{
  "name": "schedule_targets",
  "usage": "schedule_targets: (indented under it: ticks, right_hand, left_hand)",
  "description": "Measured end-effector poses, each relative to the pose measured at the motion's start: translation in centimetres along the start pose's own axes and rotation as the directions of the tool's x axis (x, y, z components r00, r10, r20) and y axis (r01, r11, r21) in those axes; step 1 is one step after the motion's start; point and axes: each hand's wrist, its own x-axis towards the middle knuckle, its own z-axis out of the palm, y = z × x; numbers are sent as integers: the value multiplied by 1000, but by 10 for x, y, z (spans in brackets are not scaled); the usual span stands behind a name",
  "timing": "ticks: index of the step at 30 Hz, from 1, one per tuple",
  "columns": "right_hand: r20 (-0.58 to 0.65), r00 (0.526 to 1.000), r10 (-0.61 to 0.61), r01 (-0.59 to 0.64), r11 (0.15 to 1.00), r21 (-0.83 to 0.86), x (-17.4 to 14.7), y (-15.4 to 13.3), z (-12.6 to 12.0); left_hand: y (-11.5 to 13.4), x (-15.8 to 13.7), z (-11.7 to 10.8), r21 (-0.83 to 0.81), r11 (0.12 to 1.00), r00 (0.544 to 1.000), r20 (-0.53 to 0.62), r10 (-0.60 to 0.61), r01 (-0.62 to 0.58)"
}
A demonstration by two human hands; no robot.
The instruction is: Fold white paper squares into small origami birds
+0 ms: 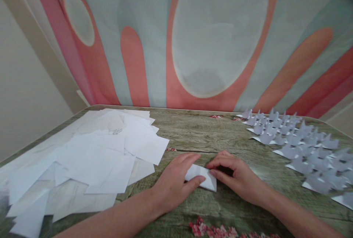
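A small piece of folded white paper [209,183] lies on the wood-patterned table between my hands. My left hand [179,179] rests over its left part, with the thumb on top of the paper and the fingers stretched along the far side. At the paper's upper right corner, my right hand [234,173] pinches the edge between thumb and forefinger. My left palm hides the paper's left end, so its full shape does not show.
A spread pile of white paper sheets [96,157] covers the table's left side. Rows of folded white paper cranes [298,142] stand on the right. Pink blossoms [212,228] are printed on the table's near edge. A coloured backdrop [157,65] rises behind the table.
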Motion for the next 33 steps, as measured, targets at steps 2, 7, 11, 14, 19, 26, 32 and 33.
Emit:
schedule_targets:
  ticks: [2, 7, 11, 14, 19, 26, 32, 33]
  right_hand:
    - [-44, 995, -90, 89, 996, -17, -1, -4, 2]
    - [-107, 973, -203, 191, 975, -112, -3, -9, 4]
    - [-127, 968, -215, 198, 971, -134, -4, -10, 6]
    - [-144, 964, -225, 205, 969, -140, -4, -10, 8]
    - [-150, 962, -226, 205, 968, -142, -4, -10, 11]
    - [-169, 961, -217, 197, 972, -131, -4, -11, 13]
    - [-142, 982, -129, 120, 991, -65, -3, -12, 14]
    - [-134, 983, -122, 115, 992, -59, -3, -12, 14]
  left_hand:
    - [0, 2, -1, -103, 993, 998, -23, -60, 57]
    - [3, 4, -3, -240, 954, 979, -49, -197, 180]
    - [5, 6, -4, -300, 929, 968, -52, -245, 219]
    - [5, 6, -4, -321, 917, 963, -46, -266, 238]
    - [4, 6, -3, -338, 902, 956, -27, -292, 266]
    - [5, 7, -3, -384, 872, 943, -16, -334, 302]
    - [4, 6, -2, -410, 863, 945, -5, -327, 296]
    - [4, 6, -2, -412, 861, 945, -3, -328, 298]
